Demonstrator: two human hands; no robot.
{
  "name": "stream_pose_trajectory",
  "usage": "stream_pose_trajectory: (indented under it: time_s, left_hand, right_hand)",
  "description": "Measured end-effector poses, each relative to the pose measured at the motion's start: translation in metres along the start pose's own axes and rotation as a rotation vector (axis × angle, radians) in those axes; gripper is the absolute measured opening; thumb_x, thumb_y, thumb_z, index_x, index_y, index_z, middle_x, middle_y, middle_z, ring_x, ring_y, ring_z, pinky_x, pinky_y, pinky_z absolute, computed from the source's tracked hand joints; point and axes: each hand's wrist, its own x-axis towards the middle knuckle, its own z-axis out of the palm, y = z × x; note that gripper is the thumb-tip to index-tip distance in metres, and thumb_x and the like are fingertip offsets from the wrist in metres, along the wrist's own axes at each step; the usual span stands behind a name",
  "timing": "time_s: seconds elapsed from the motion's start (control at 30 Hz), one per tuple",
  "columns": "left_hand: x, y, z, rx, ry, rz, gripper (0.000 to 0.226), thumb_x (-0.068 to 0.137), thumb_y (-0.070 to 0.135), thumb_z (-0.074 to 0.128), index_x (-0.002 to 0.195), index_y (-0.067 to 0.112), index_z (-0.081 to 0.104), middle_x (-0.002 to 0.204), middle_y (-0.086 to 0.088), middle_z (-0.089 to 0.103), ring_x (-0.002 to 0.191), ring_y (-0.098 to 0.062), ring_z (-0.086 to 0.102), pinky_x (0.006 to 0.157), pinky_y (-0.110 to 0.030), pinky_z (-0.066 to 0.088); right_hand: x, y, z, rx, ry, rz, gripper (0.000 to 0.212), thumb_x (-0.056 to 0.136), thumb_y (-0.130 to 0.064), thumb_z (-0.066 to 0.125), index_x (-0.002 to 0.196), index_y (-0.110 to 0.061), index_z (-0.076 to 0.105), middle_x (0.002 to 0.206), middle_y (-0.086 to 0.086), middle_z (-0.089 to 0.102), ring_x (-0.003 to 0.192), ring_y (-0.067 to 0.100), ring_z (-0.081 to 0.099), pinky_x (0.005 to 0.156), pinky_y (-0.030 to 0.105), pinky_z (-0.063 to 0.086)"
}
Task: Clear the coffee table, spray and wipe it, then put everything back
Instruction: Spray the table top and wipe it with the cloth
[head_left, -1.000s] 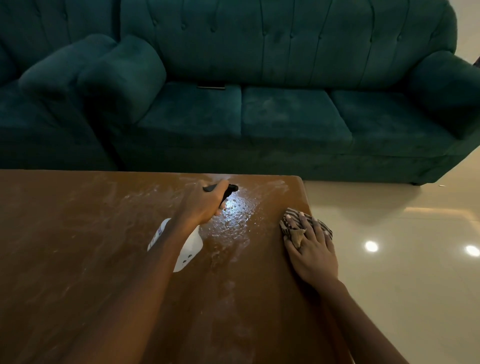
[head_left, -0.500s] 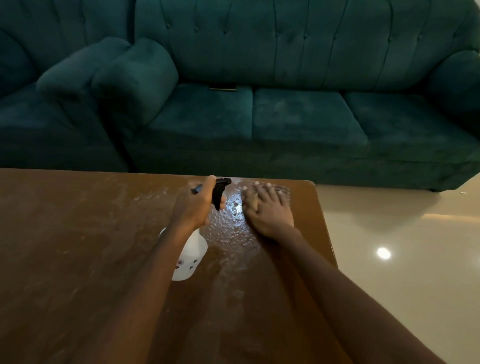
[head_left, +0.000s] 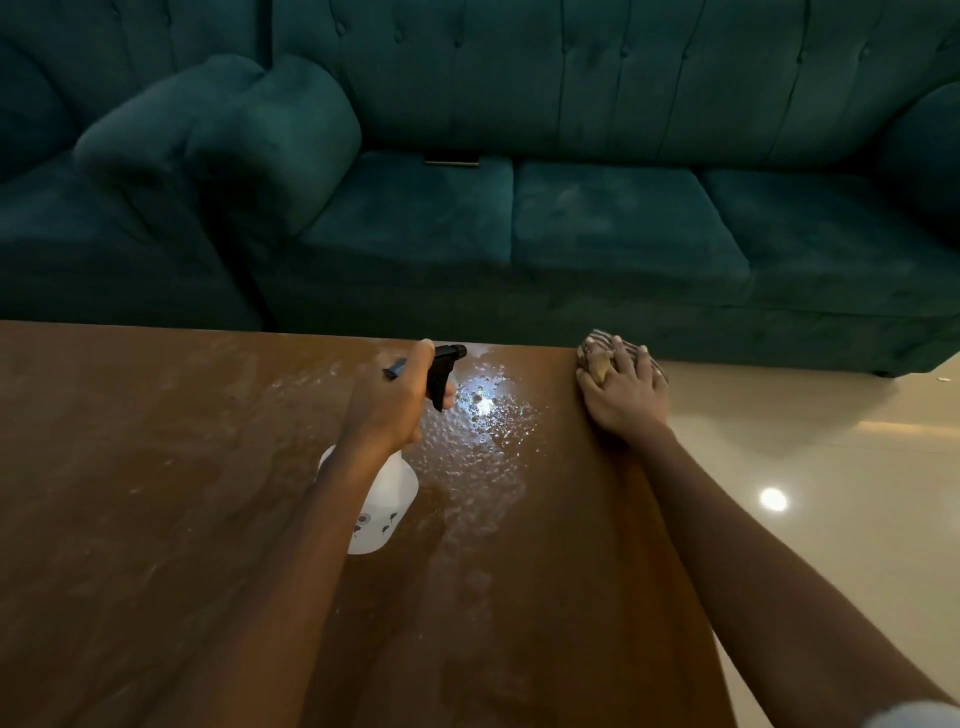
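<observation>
The brown coffee table (head_left: 156, 519) fills the lower left, wet with droplets near its far right part. My left hand (head_left: 387, 405) grips the black trigger head of a white spray bottle (head_left: 384, 514), held above the table with its nozzle pointing toward the far edge. My right hand (head_left: 621, 397) presses flat on a striped cloth (head_left: 597, 345) at the table's far right corner; the hand covers most of the cloth.
A dark teal sofa (head_left: 597, 223) runs along the far side of the table, with a cushion (head_left: 249, 130) at its left and a small flat dark object (head_left: 451, 160) on the seat. Glossy cream floor (head_left: 831, 493) lies to the right.
My right hand slid the cloth from the far middle of the table out to the far right corner. The left hand and bottle stayed in about the same place.
</observation>
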Motion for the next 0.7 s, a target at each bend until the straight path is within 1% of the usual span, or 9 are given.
stream_pose_trajectory:
  time_s: [0.07,0.13,0.23,0.3,0.37,0.5,0.6,0.7]
  left_hand:
    - [0.000,0.000,0.000,0.012,0.008,0.010,0.058,0.095,0.058,0.032,0.088,0.016,0.072,0.080,-0.001,0.075,0.048,-0.012,0.052,0.044,-0.024,0.043]
    - [0.000,0.000,0.002,0.022,0.023,0.014,0.054,0.102,0.052,0.033,0.089,0.016,0.072,0.079,-0.002,0.075,0.047,-0.013,0.051,0.042,-0.023,0.042]
    - [0.002,0.000,0.002,0.014,0.044,-0.003,0.052,0.105,0.049,0.033,0.091,0.016,0.072,0.078,-0.001,0.075,0.047,-0.012,0.051,0.043,-0.023,0.041]
    - [0.001,0.000,0.002,0.006,0.052,-0.024,0.052,0.105,0.050,0.033,0.094,0.016,0.071,0.079,-0.001,0.075,0.051,-0.015,0.052,0.045,-0.024,0.041]
    - [-0.001,0.000,0.004,0.017,0.068,-0.031,0.053,0.105,0.050,0.033,0.094,0.015,0.071,0.080,-0.001,0.075,0.051,-0.016,0.052,0.044,-0.023,0.041]
    - [-0.002,0.003,0.011,0.066,0.080,-0.004,0.054,0.104,0.050,0.033,0.087,0.016,0.071,0.078,0.000,0.074,0.044,-0.007,0.050,0.042,-0.022,0.042]
    - [-0.003,0.001,0.003,0.143,0.034,-0.002,0.048,0.104,0.049,0.035,0.083,0.022,0.068,0.075,0.001,0.073,0.045,-0.008,0.050,0.043,-0.021,0.042]
    - [-0.001,-0.004,-0.018,0.266,-0.002,-0.028,0.042,0.103,0.050,0.038,0.084,0.025,0.065,0.071,0.004,0.071,0.051,-0.011,0.052,0.043,-0.018,0.042]
  right_hand:
    - [0.016,-0.015,0.000,-0.040,-0.025,-0.064,0.066,0.097,-0.065,0.017,0.156,-0.035,0.017,0.166,-0.006,0.000,0.152,0.024,-0.008,0.119,0.050,-0.002]
    - [0.018,-0.032,0.004,-0.073,-0.040,-0.193,0.069,0.096,-0.067,0.013,0.156,-0.033,0.018,0.166,-0.007,0.000,0.152,0.021,-0.007,0.119,0.049,-0.003]
    - [-0.005,-0.056,0.018,-0.069,-0.063,-0.430,0.070,0.092,-0.071,0.007,0.154,-0.040,0.016,0.164,-0.013,-0.001,0.152,0.018,-0.005,0.117,0.043,-0.007]
    - [-0.026,-0.058,0.028,-0.051,-0.071,-0.518,0.068,0.091,-0.073,0.004,0.153,-0.046,0.012,0.164,-0.017,-0.002,0.151,0.016,-0.007,0.118,0.041,-0.008]
    - [-0.041,-0.052,0.033,-0.040,-0.055,-0.513,0.069,0.091,-0.073,0.002,0.153,-0.046,0.013,0.164,-0.017,-0.004,0.151,0.015,-0.010,0.119,0.042,-0.008]
    - [-0.056,-0.047,0.036,-0.038,-0.029,-0.347,0.069,0.094,-0.069,0.006,0.155,-0.036,0.018,0.164,-0.012,-0.008,0.150,0.017,-0.017,0.121,0.046,-0.006]
    - [-0.062,-0.050,0.033,-0.031,-0.045,-0.299,0.066,0.097,-0.066,0.009,0.156,-0.037,0.014,0.164,-0.011,-0.010,0.150,0.017,-0.019,0.121,0.046,-0.008]
    - [-0.063,-0.050,0.030,-0.033,-0.062,-0.277,0.065,0.097,-0.066,0.010,0.156,-0.038,0.009,0.164,-0.012,-0.012,0.149,0.016,-0.020,0.118,0.044,-0.012]
